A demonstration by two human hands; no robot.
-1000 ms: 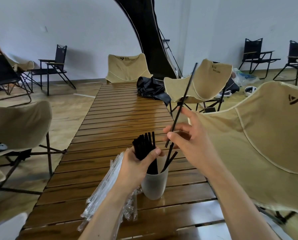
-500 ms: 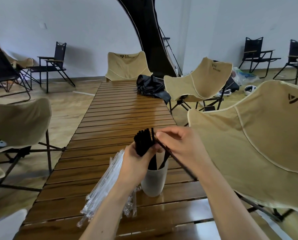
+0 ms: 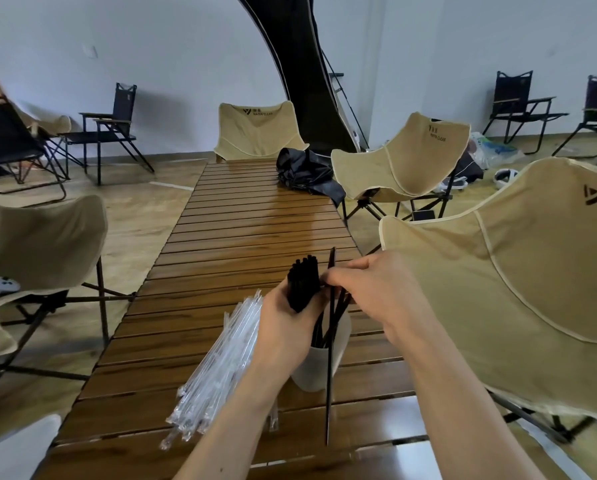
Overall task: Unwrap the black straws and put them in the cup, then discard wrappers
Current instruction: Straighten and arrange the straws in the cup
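Two hands work close together over the near end of the table (image 3: 248,237); the left hand (image 3: 286,327) is closed around a bunch of black straws (image 3: 302,282), with their tops sticking up above the thumb; the right hand (image 3: 370,289) pinches one long black straw (image 3: 330,368) between its fingertips; that straw stands nearly upright, its top poking up above the fingers and its lower end hanging down in front of the cup (image 3: 319,365), outside it; the cup is pale and see-through and stands on the table just under both hands; a few more black straws (image 3: 338,310) lean inside the cup; a pile of clear wrappers (image 3: 217,368) lies on the table just left of the cup, under the left arm, reaching toward the near left edge; a black cloth heap (image 3: 304,173) sits at the far right corner of the table; tan folding chairs (image 3: 519,271) stand along both long edges.
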